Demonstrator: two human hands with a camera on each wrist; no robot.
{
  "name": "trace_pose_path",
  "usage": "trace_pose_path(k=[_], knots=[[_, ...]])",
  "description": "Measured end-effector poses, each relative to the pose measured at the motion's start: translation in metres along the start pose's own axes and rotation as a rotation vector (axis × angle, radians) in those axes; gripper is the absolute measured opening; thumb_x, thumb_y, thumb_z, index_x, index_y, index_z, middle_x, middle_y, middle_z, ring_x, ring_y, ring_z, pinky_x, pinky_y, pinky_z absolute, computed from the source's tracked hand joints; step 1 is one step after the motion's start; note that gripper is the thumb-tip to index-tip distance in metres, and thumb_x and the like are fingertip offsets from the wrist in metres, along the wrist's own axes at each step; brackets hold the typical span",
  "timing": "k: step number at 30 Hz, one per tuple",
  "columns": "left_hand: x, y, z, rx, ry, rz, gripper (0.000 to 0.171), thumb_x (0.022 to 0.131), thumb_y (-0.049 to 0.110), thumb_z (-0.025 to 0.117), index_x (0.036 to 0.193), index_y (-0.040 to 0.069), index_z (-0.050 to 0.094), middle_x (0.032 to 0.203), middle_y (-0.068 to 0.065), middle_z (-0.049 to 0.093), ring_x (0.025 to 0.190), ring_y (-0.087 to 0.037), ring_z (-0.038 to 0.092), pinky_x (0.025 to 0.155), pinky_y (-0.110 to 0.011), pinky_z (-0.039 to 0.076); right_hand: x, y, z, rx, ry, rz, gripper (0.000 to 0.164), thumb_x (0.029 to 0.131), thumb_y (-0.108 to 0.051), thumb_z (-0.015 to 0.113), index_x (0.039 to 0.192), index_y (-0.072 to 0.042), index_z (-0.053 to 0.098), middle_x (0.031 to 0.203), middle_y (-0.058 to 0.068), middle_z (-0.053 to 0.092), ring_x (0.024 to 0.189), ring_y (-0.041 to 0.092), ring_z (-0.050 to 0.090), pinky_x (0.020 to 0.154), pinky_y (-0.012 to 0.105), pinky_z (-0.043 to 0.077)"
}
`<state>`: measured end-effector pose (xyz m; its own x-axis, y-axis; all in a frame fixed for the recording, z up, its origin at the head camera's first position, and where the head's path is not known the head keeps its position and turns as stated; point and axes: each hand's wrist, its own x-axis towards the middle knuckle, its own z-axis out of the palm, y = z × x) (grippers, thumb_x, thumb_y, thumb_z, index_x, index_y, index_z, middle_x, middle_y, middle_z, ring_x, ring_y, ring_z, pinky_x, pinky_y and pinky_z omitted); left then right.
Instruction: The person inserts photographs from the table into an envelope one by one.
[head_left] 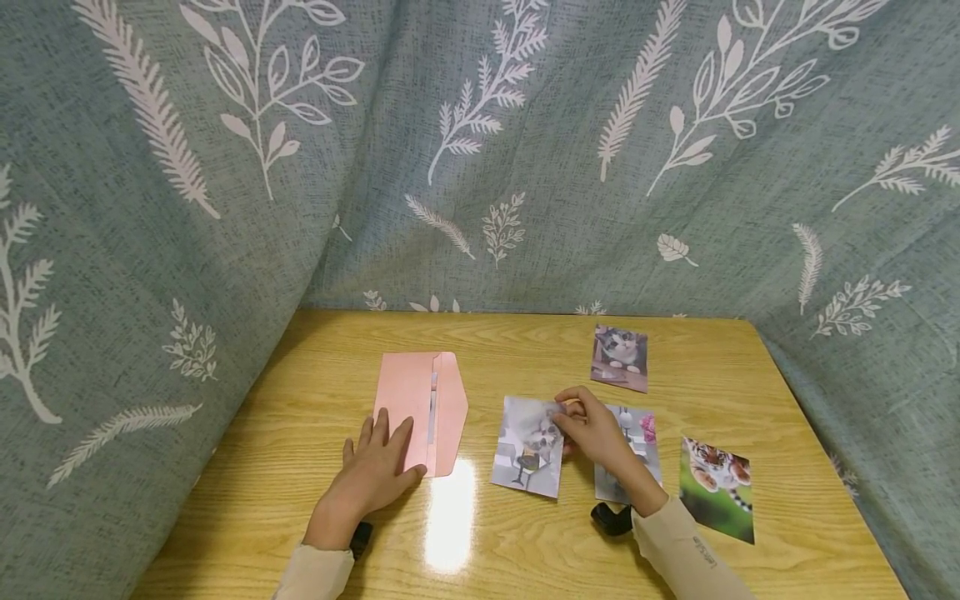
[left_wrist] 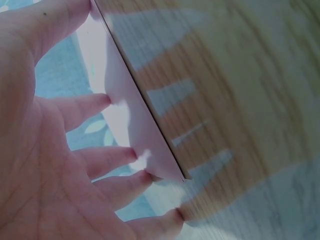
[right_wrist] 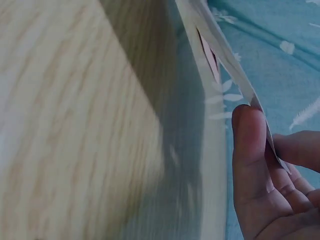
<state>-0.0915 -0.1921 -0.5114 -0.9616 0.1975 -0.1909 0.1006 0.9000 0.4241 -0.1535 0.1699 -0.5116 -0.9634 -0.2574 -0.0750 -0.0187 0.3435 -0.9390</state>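
Note:
A pink envelope [head_left: 405, 383] lies on the table in the head view, its flap [head_left: 452, 417] unfolded toward the right. Through the slit beside the flap a pale strip shows. My left hand [head_left: 372, 468] rests on the envelope's near left part with fingers spread; in the left wrist view the fingertips touch the envelope [left_wrist: 117, 110]. My right hand [head_left: 596, 429] pinches the right edge of a photo card [head_left: 521, 442] with a grey-white cat and a glass on it. Thumb and fingers stand on either side of the card [right_wrist: 235, 70] in the right wrist view, lifting it off the table.
Behind the right hand lies another cat photo card [head_left: 619, 358]. A card with a pink flower [head_left: 637, 433] is partly hidden under the right hand and forearm. Farther right lies a tiger photo card [head_left: 716, 487]. A patterned curtain [head_left: 480, 167] surrounds the wooden table [head_left: 337, 333].

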Motion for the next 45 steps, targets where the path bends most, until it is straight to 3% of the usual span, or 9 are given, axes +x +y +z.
trace_pose_path(k=[4,11,19,31,45], knots=[[0.0,0.0,0.0,-0.002,0.0,0.0,0.079,0.096,0.044,0.066,0.158,0.009,0.031,0.16,-0.034,0.009,0.146,-0.053,0.004,0.103,-0.08,0.01,0.006,-0.002,0.003,0.095,-0.006,0.015,0.033,0.1,-0.007,0.062,0.131,0.0,0.052,0.091,0.014,0.06,0.06,0.032,0.063,0.056,0.043,0.058],[-0.001,-0.001,0.0,-0.019,-0.005,-0.001,0.079,0.096,0.044,0.066,0.158,0.009,0.031,0.16,-0.034,0.008,0.145,-0.054,0.004,0.103,-0.08,0.009,0.017,-0.01,0.014,0.153,0.024,0.018,0.036,0.099,-0.008,0.064,0.132,0.001,0.051,0.097,0.018,0.06,0.062,0.039,0.064,0.056,0.049,0.058],[-0.002,-0.002,0.001,-0.034,0.002,0.002,0.079,0.096,0.043,0.066,0.158,0.009,0.031,0.16,-0.034,0.007,0.145,-0.054,0.004,0.103,-0.08,0.008,0.035,-0.017,0.034,0.201,0.071,0.012,0.033,0.098,-0.003,0.064,0.129,0.001,0.053,0.092,0.015,0.061,0.053,0.031,0.062,0.054,0.049,0.058],[-0.001,0.0,0.0,-0.03,0.004,-0.008,0.078,0.095,0.042,0.067,0.157,0.009,0.033,0.159,-0.034,0.009,0.146,-0.054,0.005,0.104,-0.079,0.009,0.063,-0.024,0.06,0.165,0.098,-0.029,0.035,0.098,-0.003,0.064,0.129,0.004,0.052,0.093,0.016,0.061,0.058,0.038,0.062,0.053,0.047,0.059],[-0.002,0.002,-0.002,-0.026,-0.002,-0.008,0.078,0.095,0.043,0.066,0.157,0.009,0.033,0.159,-0.034,0.01,0.145,-0.054,0.006,0.104,-0.079,0.011,0.073,-0.03,0.08,0.152,0.074,0.003,0.032,0.097,-0.002,0.064,0.126,0.004,0.053,0.089,0.015,0.064,0.048,0.027,0.061,0.049,0.042,0.058]])
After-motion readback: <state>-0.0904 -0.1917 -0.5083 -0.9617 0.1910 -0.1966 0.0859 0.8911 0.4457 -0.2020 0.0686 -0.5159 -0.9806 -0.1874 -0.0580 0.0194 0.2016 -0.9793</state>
